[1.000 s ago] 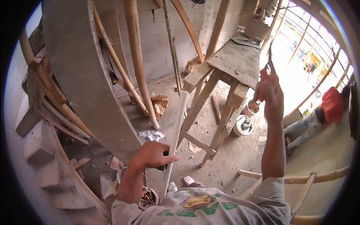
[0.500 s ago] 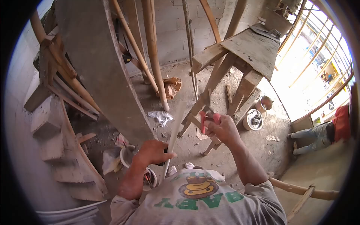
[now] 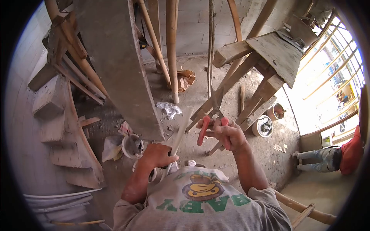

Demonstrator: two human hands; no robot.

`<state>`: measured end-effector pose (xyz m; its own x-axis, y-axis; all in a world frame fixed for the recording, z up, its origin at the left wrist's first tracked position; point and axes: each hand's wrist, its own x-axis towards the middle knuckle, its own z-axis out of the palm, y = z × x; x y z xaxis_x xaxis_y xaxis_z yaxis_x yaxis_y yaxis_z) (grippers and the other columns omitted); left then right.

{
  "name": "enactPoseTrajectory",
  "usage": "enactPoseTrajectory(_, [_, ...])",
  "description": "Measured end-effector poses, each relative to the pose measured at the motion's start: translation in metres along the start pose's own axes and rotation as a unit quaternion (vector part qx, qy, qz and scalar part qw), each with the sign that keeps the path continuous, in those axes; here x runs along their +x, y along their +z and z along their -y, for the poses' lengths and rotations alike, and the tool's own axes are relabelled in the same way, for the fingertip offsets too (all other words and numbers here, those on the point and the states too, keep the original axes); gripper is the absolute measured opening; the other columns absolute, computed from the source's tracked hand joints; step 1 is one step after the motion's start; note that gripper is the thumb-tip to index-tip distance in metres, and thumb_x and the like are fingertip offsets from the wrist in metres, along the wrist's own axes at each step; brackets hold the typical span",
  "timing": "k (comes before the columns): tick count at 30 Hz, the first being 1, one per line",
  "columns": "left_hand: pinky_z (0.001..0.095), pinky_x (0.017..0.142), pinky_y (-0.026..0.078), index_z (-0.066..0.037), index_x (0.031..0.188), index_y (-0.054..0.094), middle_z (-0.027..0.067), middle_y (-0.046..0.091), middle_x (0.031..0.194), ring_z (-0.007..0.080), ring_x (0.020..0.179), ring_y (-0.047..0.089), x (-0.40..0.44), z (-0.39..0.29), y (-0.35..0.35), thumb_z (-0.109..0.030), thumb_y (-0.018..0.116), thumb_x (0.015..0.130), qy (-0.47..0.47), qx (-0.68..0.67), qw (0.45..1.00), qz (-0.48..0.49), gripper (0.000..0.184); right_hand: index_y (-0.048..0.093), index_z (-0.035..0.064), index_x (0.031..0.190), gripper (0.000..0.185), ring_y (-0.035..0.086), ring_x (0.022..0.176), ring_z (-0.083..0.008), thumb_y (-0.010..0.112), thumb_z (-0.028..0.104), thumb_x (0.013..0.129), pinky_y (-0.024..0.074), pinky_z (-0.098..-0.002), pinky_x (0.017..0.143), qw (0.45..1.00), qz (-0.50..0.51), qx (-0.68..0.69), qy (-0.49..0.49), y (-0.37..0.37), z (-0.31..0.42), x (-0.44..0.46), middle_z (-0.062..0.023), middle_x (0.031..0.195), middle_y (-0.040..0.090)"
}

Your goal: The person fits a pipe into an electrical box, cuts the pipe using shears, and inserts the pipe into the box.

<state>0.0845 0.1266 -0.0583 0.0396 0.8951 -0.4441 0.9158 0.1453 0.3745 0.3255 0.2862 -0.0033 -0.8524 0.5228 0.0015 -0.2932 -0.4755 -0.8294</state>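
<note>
My left hand (image 3: 157, 156) is closed round a whitish plastic pipe (image 3: 181, 133), which slants up and away from my body. A small dark object shows at that fist; I cannot make out what it is. To the right of the pipe's upper end, my right hand (image 3: 233, 138) grips a pair of pliers (image 3: 216, 111) with red handles. The handles stand spread apart and the metal jaws point away from me. The jaws are blurred against the wood behind and do not touch the pipe.
A dusty wooden trestle (image 3: 275, 54) stands ahead on the right, by two buckets (image 3: 263, 126). Concrete stairs (image 3: 52, 127) rise at left beside a wide slanted board (image 3: 115, 69). Bamboo poles (image 3: 172, 50) lean ahead. A person in red (image 3: 350, 152) is at far right.
The pliers have turned and come nearer to me, and their handles are spread wider. My left hand still holds the pipe. The view has shifted slightly.
</note>
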Motion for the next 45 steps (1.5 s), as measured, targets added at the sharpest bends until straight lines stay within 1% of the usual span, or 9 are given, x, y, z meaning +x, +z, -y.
enactPoseTrajectory(2, [0.0452, 0.082, 0.051, -0.015, 0.102, 0.075, 0.0166, 0.072, 0.091, 0.0343, 0.091, 0.068, -0.003, 0.002, 0.004, -0.063, 0.056, 0.081, -0.011, 0.01, 1.0, 0.01, 0.056, 0.066, -0.0056, 0.105, 0.03, 0.048, 0.13, -0.0274, 0.057, 0.009, 0.081, 0.0359, -0.0443, 0.11, 0.997, -0.024, -0.06, 0.04, 0.01, 0.011, -0.001, -0.0152, 0.098, 0.068])
enactPoseTrajectory(5, [0.0457, 0.081, 0.051, -0.015, 0.101, 0.075, 0.016, 0.072, 0.09, 0.034, 0.089, 0.068, -0.005, 0.004, 0.006, -0.063, 0.056, 0.08, -0.028, 0.007, 0.999, 0.019, 0.056, 0.064, -0.0047, 0.112, 0.039, 0.049, 0.129, -0.0284, 0.054, 0.006, 0.076, 0.0365, -0.0421, 0.11, 0.955, -0.084, -0.27, 0.084, 0.014, 0.022, 0.005, -0.0174, 0.115, 0.063])
enactPoseTrajectory(8, [0.0458, 0.08, 0.051, -0.014, 0.1, 0.075, 0.0157, 0.072, 0.089, 0.0339, 0.088, 0.069, -0.006, 0.003, 0.006, -0.062, 0.057, 0.08, -0.033, 0.001, 0.999, 0.01, 0.056, 0.059, -0.0037, 0.125, 0.048, 0.053, 0.126, -0.0294, 0.055, 0.009, 0.079, 0.0428, -0.0363, 0.105, 0.836, -0.084, -0.542, 0.017, -0.002, 0.008, 0.019, -0.0199, 0.14, 0.05])
enactPoseTrajectory(11, [0.0458, 0.079, 0.052, -0.01, 0.095, 0.074, 0.0152, 0.072, 0.087, 0.0333, 0.086, 0.069, -0.007, 0.0, 0.006, -0.059, 0.059, 0.079, -0.036, -0.019, 0.999, -0.003, 0.053, 0.057, 0.0002, 0.128, 0.057, 0.047, 0.131, -0.0328, 0.054, 0.004, 0.071, 0.0357, -0.0373, 0.112, 0.818, -0.068, -0.569, 0.048, 0.016, 0.018, 0.032, -0.0182, 0.142, 0.047])
enactPoseTrajectory(14, [0.0461, 0.078, 0.052, -0.009, 0.091, 0.074, 0.0152, 0.072, 0.085, 0.0329, 0.085, 0.069, -0.007, 0.001, 0.01, -0.058, 0.061, 0.078, -0.038, -0.022, 0.999, -0.021, 0.053, 0.056, 0.003, 0.13, 0.061, 0.05, 0.128, -0.0341, 0.054, 0.004, 0.07, 0.0381, -0.0383, 0.11, 0.775, -0.011, -0.631, -0.015, -0.002, 0.008, 0.042, -0.0176, 0.14, 0.05])
enactPoseTrajectory(17, [0.0465, 0.077, 0.052, -0.008, 0.09, 0.075, 0.0154, 0.071, 0.084, 0.033, 0.083, 0.069, -0.008, 0.001, 0.012, -0.057, 0.061, 0.078, -0.041, -0.022, 0.999, -0.026, 0.052, 0.06, 0.0031, 0.125, 0.054, 0.048, 0.131, -0.0328, 0.058, 0.011, 0.071, 0.0364, -0.0407, 0.112, 0.804, 0.008, -0.591, 0.064, 0.013, 0.017, 0.052, -0.0185, 0.142, 0.05])
enactPoseTrajectory(20, [0.0465, 0.077, 0.052, -0.007, 0.088, 0.074, 0.0158, 0.071, 0.083, 0.033, 0.083, 0.069, -0.007, 0.006, 0.021, -0.056, 0.061, 0.077, -0.041, -0.024, 0.999, -0.018, 0.051, 0.065, 0.0025, 0.114, 0.044, 0.048, 0.13, -0.0334, 0.06, 0.011, 0.07, 0.0359, -0.0393, 0.112, 0.782, 0.093, -0.605, 0.117, 0.005, 0.02, 0.06, -0.0184, 0.14, 0.051])
enactPoseTrajectory(32, [0.0449, 0.08, 0.051, -0.005, 0.089, 0.073, 0.0173, 0.072, 0.087, 0.0327, 0.087, 0.069, -0.005, 0.017, 0.066, -0.051, 0.062, 0.078, -0.072, -0.023, 0.997, -0.009, 0.048, 0.072, 0.0105, 0.104, 0.034, 0.041, 0.136, -0.0337, 0.076, 0.027, 0.075, 0.0325, -0.0396, 0.112, 0.8, 0.162, -0.552, 0.168, -0.014, -0.008, 0.065, -0.0185, 0.151, 0.039])
enactPoseTrajectory(45, [0.0433, 0.079, 0.052, -0.006, 0.09, 0.073, 0.0168, 0.072, 0.087, 0.0314, 0.085, 0.07, -0.003, 0.014, 0.079, -0.051, 0.063, 0.078, -0.106, -0.037, 0.994, -0.016, 0.047, 0.073, 0.0085, 0.097, 0.031, 0.042, 0.133, -0.0352, 0.076, 0.029, 0.074, 0.0321, -0.0426, 0.112, 0.79, 0.139, -0.59, 0.098, -0.018, -0.032, 0.066, -0.0194, 0.14, 0.049])
